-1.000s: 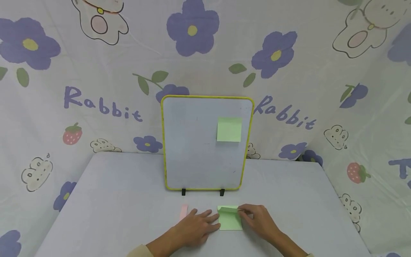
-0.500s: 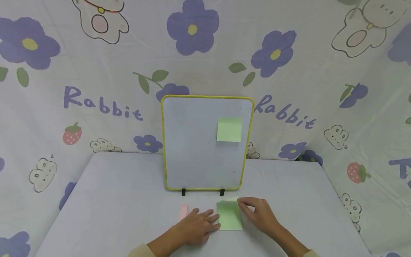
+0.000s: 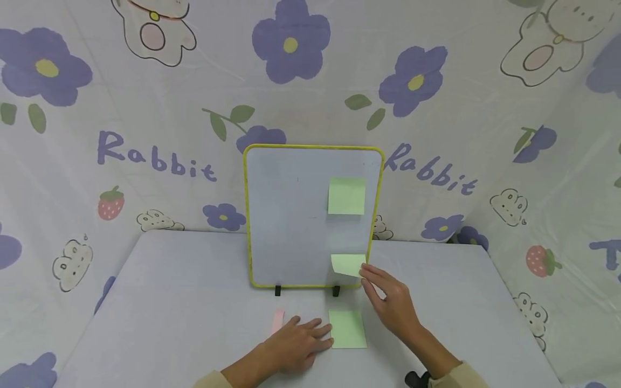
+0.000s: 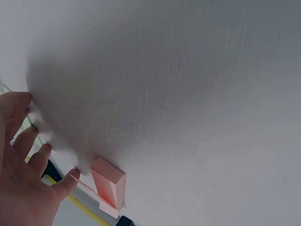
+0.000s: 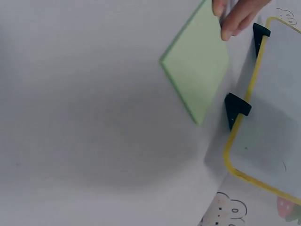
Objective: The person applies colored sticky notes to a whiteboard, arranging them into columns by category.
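Observation:
My right hand pinches a single light green sticky note by its right edge, in front of the whiteboard's lower right part. The note hangs slightly bent. On the table below, a green sticky note pad lies flat. My left hand rests palm down with fingers spread, fingertips at the pad's left edge. A narrow pink sticky note pad stands by the little finger of this hand in the left wrist view, its outer sheet peeled away to that fingertip. The right wrist view shows left fingertips on the green pad but not my right hand.
A whiteboard with a yellow frame stands upright on black feet behind the pads. One green note sticks to its upper right. Patterned cloth surrounds the white table. A black device sits at my right wrist.
My right hand has peeled the top green note off the pad and carried it up and forward to the board's lower right. The left hand stays in place.

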Demonstrator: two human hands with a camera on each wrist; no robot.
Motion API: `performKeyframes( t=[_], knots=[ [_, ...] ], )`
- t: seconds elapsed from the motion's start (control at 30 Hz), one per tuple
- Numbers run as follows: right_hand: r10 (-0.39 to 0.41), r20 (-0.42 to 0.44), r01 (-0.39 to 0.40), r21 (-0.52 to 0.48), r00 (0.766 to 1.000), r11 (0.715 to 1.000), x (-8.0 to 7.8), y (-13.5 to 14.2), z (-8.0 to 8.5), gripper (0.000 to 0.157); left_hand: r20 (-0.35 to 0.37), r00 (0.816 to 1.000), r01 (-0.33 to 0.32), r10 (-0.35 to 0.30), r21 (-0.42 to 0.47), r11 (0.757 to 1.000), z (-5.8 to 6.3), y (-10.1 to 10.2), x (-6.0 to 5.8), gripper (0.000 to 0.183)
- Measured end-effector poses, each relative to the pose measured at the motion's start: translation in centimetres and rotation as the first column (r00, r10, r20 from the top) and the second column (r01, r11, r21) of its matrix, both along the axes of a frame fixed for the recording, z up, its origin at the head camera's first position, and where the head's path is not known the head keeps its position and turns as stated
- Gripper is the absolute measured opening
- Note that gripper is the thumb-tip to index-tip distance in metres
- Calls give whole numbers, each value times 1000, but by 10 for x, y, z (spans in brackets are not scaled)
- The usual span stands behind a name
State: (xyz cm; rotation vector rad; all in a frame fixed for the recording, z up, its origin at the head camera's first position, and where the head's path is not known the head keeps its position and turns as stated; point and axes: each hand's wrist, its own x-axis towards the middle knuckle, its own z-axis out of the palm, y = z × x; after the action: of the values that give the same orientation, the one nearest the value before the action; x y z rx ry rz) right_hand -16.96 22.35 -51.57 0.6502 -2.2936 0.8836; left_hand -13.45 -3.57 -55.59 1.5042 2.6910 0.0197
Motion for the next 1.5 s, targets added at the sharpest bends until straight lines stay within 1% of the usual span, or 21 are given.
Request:
performKeyframes(
  t=[0.07,0.17,0.37,0.5,0.6,0.87,1.03,1.23,1.5],
  knots=[
    [-5,-52,4,-14,999,1000,-4,-3,4,31,-3,1000,1,-1,2,1000,-1,0,-1,45],
    [-7,-109,5,-17,994,1000,-10,-7,9,32,-3,1000,3,-3,5,1000,-2,-1,-1,44],
    [19,-154,-15,26,988,1000,-20,-12,11,35,-5,1000,8,-8,12,1000,-2,-1,-1,44],
    [14,-173,-3,64,985,998,-26,-14,10,33,16,1000,2,-2,15,1000,-2,-1,-1,44],
    [8,-169,5,77,986,997,-30,-14,9,32,25,1000,1,-2,16,1000,-2,-1,-1,44],
    [-9,-143,21,84,990,996,-37,-13,8,34,19,1000,5,-5,12,1000,-1,-1,-1,45],
    [14,-143,2,111,990,994,-39,-12,7,36,24,1000,5,-5,9,1000,-1,-2,-3,45],
    [28,-147,-7,139,989,990,-42,-11,4,36,8,1000,7,-7,13,1000,-1,-3,-3,45],
    [30,-138,-7,161,990,987,-45,-10,3,44,1,1000,6,-6,16,1000,-1,-3,-3,45]
  ],
)
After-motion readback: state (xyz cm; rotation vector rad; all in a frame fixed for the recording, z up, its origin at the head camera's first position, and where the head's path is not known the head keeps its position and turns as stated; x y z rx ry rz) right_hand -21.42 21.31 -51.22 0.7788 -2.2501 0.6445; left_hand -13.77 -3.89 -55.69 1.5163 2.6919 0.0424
